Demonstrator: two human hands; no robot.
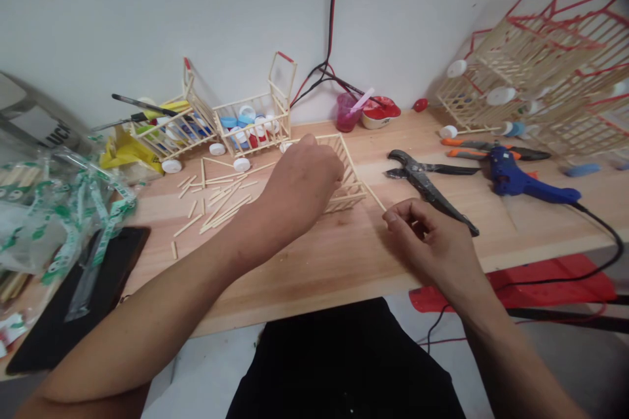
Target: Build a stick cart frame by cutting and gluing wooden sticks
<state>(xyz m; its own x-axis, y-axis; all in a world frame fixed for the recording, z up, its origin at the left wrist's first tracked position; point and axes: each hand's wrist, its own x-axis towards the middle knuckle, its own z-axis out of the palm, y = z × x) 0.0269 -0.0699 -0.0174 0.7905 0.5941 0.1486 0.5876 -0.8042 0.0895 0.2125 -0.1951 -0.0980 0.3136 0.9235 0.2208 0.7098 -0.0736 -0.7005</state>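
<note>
While the left hand point(305, 183) curled over a wooden stick frame point(346, 190), its grip hidden, the right hand point(426, 245) pinched almost shut at the frame's four o'clock. A thin stick point(374, 196) slanted toward those fingertips, seemingly not held.

This is a hobby workshop: a wooden workbench point(344, 268) against a white wall holds a blue hot glue gun point(525, 173), pliers point(422, 183), and loose craft sticks point(221, 206).
</note>
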